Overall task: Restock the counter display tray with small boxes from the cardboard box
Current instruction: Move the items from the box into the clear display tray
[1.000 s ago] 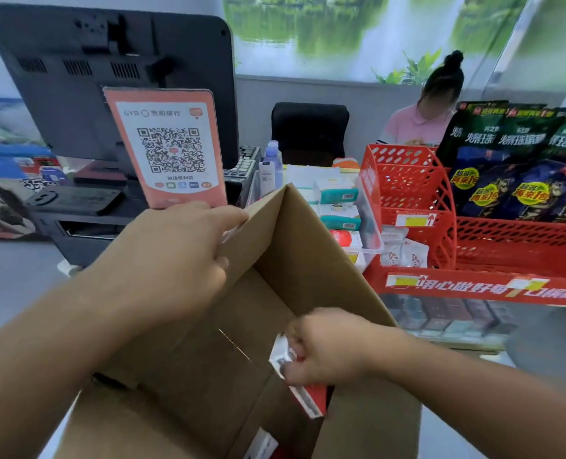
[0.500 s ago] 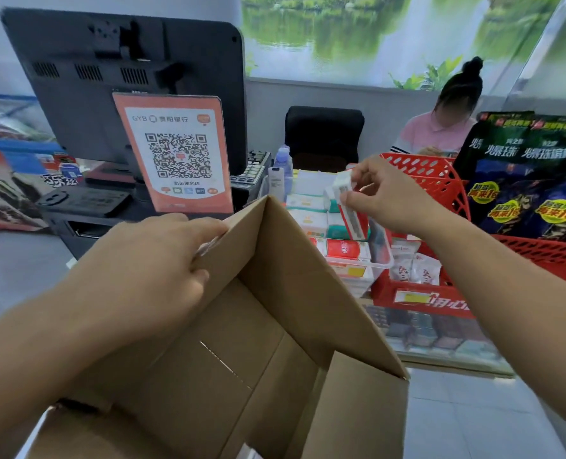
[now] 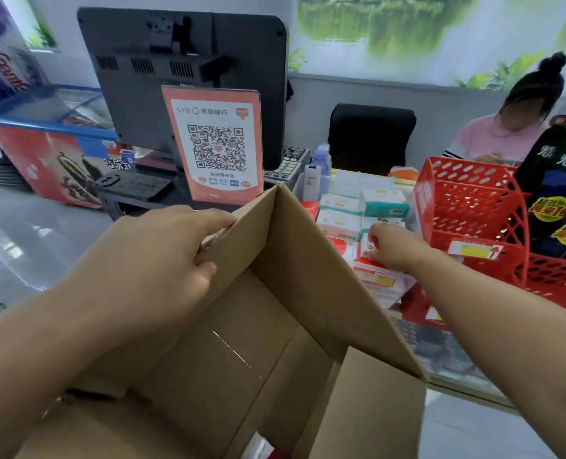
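An open brown cardboard box (image 3: 275, 326) fills the lower middle of the view. My left hand (image 3: 162, 256) grips its upper-left flap. Deep inside, a red-and-white small box (image 3: 258, 448) shows at the bottom edge. My right hand (image 3: 392, 246) reaches past the box's right flap into the clear display tray (image 3: 387, 286) on the counter. Its fingers are closed on a small red-and-white box (image 3: 367, 248), which rests among the other small boxes. Behind it, white and teal boxes (image 3: 382, 202) lie in the tray.
A red plastic basket rack (image 3: 473, 207) stands right of the tray, with dark snack bags (image 3: 559, 200) beyond. A QR-code sign (image 3: 215, 144) and a black monitor (image 3: 182, 77) stand behind the box. A person in pink (image 3: 503, 134) sits behind the counter.
My right hand lifted a small box out of the cardboard box, carried it up over the counter, then lowered it into the display tray. My left hand stayed on the flap.
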A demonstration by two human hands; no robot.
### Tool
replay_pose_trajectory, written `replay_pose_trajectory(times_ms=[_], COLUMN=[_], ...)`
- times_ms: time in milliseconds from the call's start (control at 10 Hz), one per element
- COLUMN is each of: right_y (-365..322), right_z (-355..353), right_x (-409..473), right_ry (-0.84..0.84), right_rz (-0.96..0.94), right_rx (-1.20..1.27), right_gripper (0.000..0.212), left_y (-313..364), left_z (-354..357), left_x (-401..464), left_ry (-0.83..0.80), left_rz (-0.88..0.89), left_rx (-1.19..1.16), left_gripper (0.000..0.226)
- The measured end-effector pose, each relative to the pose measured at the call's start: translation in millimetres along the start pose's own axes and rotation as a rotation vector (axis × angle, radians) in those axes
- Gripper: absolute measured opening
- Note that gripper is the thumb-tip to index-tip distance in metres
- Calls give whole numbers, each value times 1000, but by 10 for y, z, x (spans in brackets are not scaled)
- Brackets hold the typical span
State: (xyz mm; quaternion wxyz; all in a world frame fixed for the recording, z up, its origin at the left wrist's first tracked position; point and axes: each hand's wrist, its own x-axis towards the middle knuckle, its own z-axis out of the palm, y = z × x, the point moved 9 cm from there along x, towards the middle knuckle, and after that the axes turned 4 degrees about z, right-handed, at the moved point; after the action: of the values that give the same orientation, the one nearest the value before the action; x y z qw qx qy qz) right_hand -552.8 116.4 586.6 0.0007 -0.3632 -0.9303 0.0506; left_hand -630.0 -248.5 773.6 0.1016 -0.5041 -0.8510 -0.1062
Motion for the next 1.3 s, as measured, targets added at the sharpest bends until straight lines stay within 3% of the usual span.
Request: replay_pose_trajectory(times_ms=[100,200,400,500,600,700,1000,1100,1200,1300], right_y=[26,-160,-857,-1171,-1483,-1663,-1717,-1698,-1445,-1523], right_z=[-40,-389,-1268,-1421,-1163,-743,1098,1204,2253,2723], right_x=[-5,-167,-1197,-1851,-2264,-2414,-2729,-2837,-3514,-4066], right_ry=[28,214,704,756,548,289,-538,-620,-646,-558], right_rz=[25,-42,-400,-716,-932,-972,-721,-677,-649,-831], right_rx=[28,138,399,486,437,345,-412,-378,-124,-224], right_gripper=[25,24,33,32,33,30,38,28,31,37], left_y=[24,47,212,292,401,533,807,851,844,788], left_z=[8,33,96,64,16,-15,-30,-44,1,42], left_x=[-47,-84,-63,-43,-35,-29,18,11,-25,-59], left_ry=[1,-21,-67,-63,-34,-6,50,79,70,48], left_rz=[-7,-21,2,11,28,59,128,143,145,132], left_rx=[17,4,-27,0,7,23,-34,-29,-19,2], left_gripper=[62,62,61,61,61,61,57,57,60,59])
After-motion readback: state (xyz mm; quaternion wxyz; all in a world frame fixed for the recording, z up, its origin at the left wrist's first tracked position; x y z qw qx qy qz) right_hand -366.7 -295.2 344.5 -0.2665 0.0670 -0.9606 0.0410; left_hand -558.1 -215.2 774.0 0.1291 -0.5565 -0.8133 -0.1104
